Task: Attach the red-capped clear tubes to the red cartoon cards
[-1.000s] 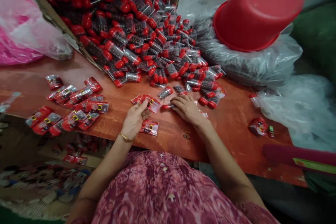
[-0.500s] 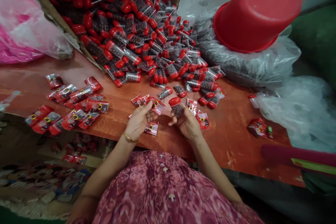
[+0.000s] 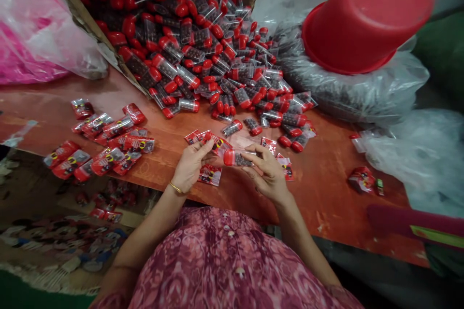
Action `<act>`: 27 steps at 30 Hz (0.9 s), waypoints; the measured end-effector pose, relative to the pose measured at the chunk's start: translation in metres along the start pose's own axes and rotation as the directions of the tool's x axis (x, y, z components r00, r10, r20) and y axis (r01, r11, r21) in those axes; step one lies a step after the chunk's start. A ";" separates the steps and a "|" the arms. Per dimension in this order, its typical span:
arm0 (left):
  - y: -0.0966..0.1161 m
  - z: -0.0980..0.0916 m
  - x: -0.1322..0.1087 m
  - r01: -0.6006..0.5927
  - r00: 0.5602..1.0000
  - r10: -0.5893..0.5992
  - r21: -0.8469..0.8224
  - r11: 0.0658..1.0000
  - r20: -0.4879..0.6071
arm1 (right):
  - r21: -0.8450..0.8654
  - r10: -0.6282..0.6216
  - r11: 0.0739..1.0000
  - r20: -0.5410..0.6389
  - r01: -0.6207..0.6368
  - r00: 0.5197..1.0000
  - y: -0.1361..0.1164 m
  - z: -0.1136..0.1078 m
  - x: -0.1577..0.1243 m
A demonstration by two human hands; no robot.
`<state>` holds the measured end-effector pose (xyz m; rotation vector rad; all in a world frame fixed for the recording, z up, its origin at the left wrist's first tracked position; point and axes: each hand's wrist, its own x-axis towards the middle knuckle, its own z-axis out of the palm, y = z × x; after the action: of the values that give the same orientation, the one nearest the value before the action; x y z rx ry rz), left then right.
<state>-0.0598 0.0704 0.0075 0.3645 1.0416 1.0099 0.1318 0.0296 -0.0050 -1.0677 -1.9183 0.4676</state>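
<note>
My right hand (image 3: 266,175) pinches a clear tube with a red cap (image 3: 237,158), which lies sideways and holds dark round contents. The red cap points toward my left hand (image 3: 192,166). Those left fingers grip the edge of a red printed card packet (image 3: 215,144), and the tube's cap nearly reaches it. A thin clear plastic sleeve (image 3: 239,141) seems to lie beyond the tube. Another red card (image 3: 210,175) rests on the table just below my left hand. Several loose tubes (image 3: 253,125) lie beyond my hands.
A cardboard box (image 3: 83,14) spills a heap of red-capped tubes onto the orange wooden table (image 3: 326,188). Several packets (image 3: 108,152) lie at left. A red basin (image 3: 366,19) sits upside down on a bulging plastic bag (image 3: 348,91). A pink-printed bag (image 3: 36,34) stands at far left.
The tube stood upright in my right hand and now lies sideways between my hands. My right hand has moved slightly, and the whole view has shifted a little.
</note>
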 end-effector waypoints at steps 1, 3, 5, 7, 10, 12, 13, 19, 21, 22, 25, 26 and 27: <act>-0.001 -0.001 0.000 -0.020 1.000 0.020 0.005 1.000 0.000 | -0.018 0.011 1.000 -0.002 -0.011 1.000 0.001 0.002 0.000; -0.003 -0.002 0.000 -0.051 0.999 0.051 -0.011 0.999 0.006 | -0.045 0.039 0.998 -0.031 -0.041 0.999 0.001 0.007 -0.001; -0.005 0.001 -0.001 -0.071 0.997 0.073 -0.054 0.996 0.024 | -0.053 0.044 0.997 -0.063 -0.047 0.997 -0.001 0.013 -0.001; -0.008 0.006 -0.002 -0.084 0.994 0.090 -0.095 0.992 0.060 | -0.050 0.010 0.999 -0.086 -0.014 0.996 -0.004 0.019 0.000; -0.014 0.015 -0.004 -0.095 0.993 0.102 -0.125 0.988 0.054 | -0.068 -0.022 0.998 -0.147 0.012 0.989 -0.008 0.030 0.002; -0.018 0.021 -0.005 -0.097 0.995 0.099 -0.149 0.984 0.008 | -0.107 0.007 0.994 -0.199 -0.029 0.980 -0.009 0.038 0.002; -0.020 0.024 -0.005 -0.101 0.995 0.100 -0.165 0.981 -0.015 | -0.126 0.030 0.990 -0.217 -0.058 0.976 -0.010 0.043 0.003; -0.029 0.032 -0.004 -0.126 0.991 0.115 -0.228 0.965 -0.065 | -0.168 0.081 0.977 -0.272 -0.130 0.959 -0.011 0.059 0.008; -0.029 0.030 -0.003 -0.103 0.994 0.094 -0.225 0.969 -0.053 | -0.112 0.061 0.990 -0.245 -0.091 0.968 -0.012 0.060 0.009; -0.029 0.028 -0.003 -0.100 0.994 0.089 -0.222 0.970 -0.059 | -0.067 0.060 0.995 -0.228 -0.077 0.972 -0.013 0.061 0.010; -0.025 0.022 -0.001 -0.105 0.993 0.091 -0.209 0.972 -0.077 | 0.060 0.132 0.991 -0.204 -0.122 0.970 -0.015 0.063 0.013; -0.023 0.021 0.000 -0.105 0.993 0.092 -0.203 0.974 -0.073 | 0.092 0.168 0.984 -0.205 -0.152 0.964 -0.015 0.065 0.013; -0.021 0.019 0.001 -0.101 0.994 0.089 -0.199 0.975 -0.067 | 0.126 0.203 0.975 -0.200 -0.181 0.958 -0.015 0.066 0.013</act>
<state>-0.0332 0.0640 0.0024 0.2204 0.9697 1.2075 0.0665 0.0372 -0.0249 -1.1896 -1.5932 0.5363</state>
